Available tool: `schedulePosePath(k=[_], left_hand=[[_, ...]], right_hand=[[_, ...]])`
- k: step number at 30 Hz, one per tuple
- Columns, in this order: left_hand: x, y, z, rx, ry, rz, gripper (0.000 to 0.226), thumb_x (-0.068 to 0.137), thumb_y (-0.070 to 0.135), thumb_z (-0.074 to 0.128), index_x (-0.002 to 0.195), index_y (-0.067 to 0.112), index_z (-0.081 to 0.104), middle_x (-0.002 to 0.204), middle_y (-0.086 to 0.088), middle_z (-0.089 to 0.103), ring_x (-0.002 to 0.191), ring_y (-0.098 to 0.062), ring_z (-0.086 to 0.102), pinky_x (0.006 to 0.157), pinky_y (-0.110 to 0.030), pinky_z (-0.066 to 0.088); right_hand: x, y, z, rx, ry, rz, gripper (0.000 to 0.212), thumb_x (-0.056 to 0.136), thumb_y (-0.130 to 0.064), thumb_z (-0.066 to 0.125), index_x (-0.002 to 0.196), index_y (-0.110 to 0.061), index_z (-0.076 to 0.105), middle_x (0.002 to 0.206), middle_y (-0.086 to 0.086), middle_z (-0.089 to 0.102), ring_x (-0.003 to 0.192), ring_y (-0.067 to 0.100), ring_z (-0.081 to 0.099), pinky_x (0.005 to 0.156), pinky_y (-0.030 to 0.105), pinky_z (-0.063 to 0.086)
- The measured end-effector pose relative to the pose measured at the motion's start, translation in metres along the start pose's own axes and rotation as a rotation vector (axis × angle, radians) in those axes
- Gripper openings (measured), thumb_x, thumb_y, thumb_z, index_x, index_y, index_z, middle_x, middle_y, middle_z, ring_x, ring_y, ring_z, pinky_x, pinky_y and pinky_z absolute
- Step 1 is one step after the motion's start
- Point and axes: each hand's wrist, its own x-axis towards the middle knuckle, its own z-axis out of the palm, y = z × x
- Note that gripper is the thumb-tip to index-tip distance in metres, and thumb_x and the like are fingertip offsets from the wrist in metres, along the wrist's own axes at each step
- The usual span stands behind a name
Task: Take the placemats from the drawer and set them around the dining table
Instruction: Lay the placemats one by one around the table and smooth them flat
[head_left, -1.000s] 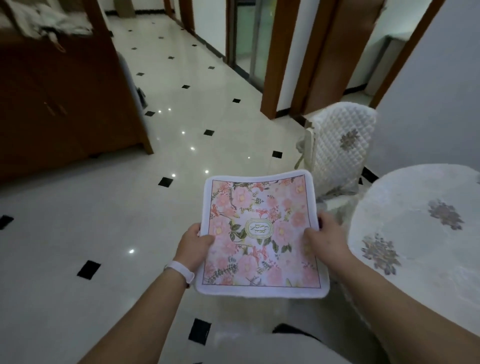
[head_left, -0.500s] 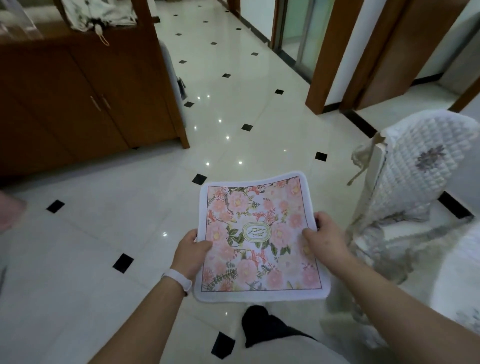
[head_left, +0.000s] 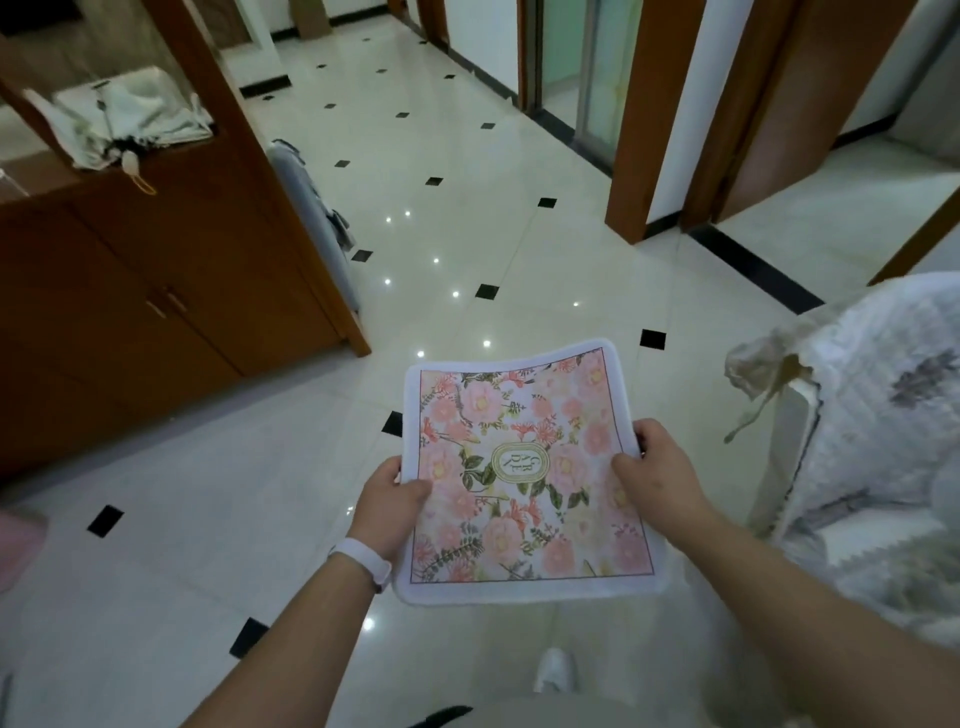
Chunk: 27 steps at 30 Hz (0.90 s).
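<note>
1. Task item: the placemat (head_left: 524, 467), floral pink with a white border and an oval emblem at centre, is held in the air in front of the person, roughly level, above the floor (head_left: 208, 519). Its far edge is slightly wavy.
2. Left hand (head_left: 392, 504): it pinches the placemat's left edge, thumb on top and the fingers underneath, out of sight. A white wristband (head_left: 363, 561) sits on the wrist.
3. Right hand (head_left: 660, 467): it grips the right edge, thumb pressed on the printed face and fingers curled round the border.
4. Floor surface: glossy pale tiles with small black diamond insets (head_left: 105, 520) at the corners; bright points of light reflect in the tiles ahead of the placemat.
5. Left of room: a brown wooden cabinet (head_left: 156, 291) with two handled doors. A folded pale umbrella (head_left: 130, 122) lies on its top. A grey object (head_left: 311, 208) stands against its far side; what it is cannot be told.
6. Right of room: a chair in a white quilted cover (head_left: 872, 415) with a floral motif, just beside the right forearm.
7. Far side: brown door frames (head_left: 649, 130) and a glass panel (head_left: 597, 78) line the corridor.
</note>
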Motion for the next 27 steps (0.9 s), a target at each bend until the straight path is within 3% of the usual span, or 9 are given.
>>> schedulePosePath(k=[5,8,11,14,21,27], left_hand=[[0.055,0.032,0.03,0.06,-0.069,0.009,0.018,0.088,0.006,0.057,0.092,0.022,0.065,0.091,-0.016,0.072,0.081,-0.039,0.069,0.075,-0.052,0.058],[0.091,0.051,0.048,0.117,-0.131,0.036,0.016,0.087,0.007,0.059,0.091,0.021,0.064,0.096,-0.022,0.069,0.074,-0.035,0.065,0.074,-0.051,0.056],[0.135,0.075,0.064,0.136,-0.192,0.043,0.016,0.087,0.008,0.058,0.092,0.022,0.065,0.097,-0.019,0.07,0.085,-0.041,0.067,0.078,-0.053,0.056],[0.187,0.111,0.079,0.137,-0.266,0.069,0.017,0.088,0.007,0.057,0.095,0.019,0.066,0.093,-0.014,0.071,0.083,-0.036,0.069,0.076,-0.048,0.058],[0.307,0.223,0.115,0.195,-0.452,0.215,0.023,0.088,0.003,0.057,0.095,0.024,0.065,0.094,-0.011,0.071,0.082,-0.034,0.068,0.075,-0.048,0.058],[0.37,0.286,0.177,0.244,-0.627,0.285,0.023,0.087,0.001,0.058,0.104,0.016,0.066,0.099,-0.014,0.071,0.085,-0.036,0.069,0.077,-0.049,0.059]], right_hand=[[0.04,-0.005,-0.015,0.016,0.057,0.059,0.015,0.089,-0.012,0.052,0.104,-0.016,0.053,0.087,0.001,0.061,0.074,0.023,0.063,0.065,0.041,0.055],[0.066,-0.006,-0.019,0.072,0.096,0.133,0.016,0.09,-0.011,0.053,0.106,-0.015,0.054,0.087,0.002,0.062,0.072,0.022,0.062,0.058,0.033,0.05],[0.097,-0.015,-0.022,0.093,0.145,0.169,0.016,0.091,-0.01,0.052,0.106,-0.015,0.054,0.088,0.003,0.062,0.072,0.021,0.061,0.056,0.03,0.047],[0.135,-0.033,-0.024,0.134,0.215,0.179,0.018,0.091,-0.01,0.052,0.108,-0.017,0.053,0.089,0.0,0.063,0.074,0.017,0.062,0.056,0.029,0.047],[0.22,-0.089,-0.037,0.22,0.389,0.268,0.021,0.089,-0.008,0.051,0.108,-0.017,0.053,0.093,0.002,0.067,0.079,0.021,0.068,0.069,0.041,0.059],[0.261,-0.105,-0.053,0.305,0.594,0.355,0.026,0.085,-0.011,0.051,0.104,-0.027,0.055,0.088,0.0,0.069,0.071,0.022,0.069,0.066,0.044,0.06]])
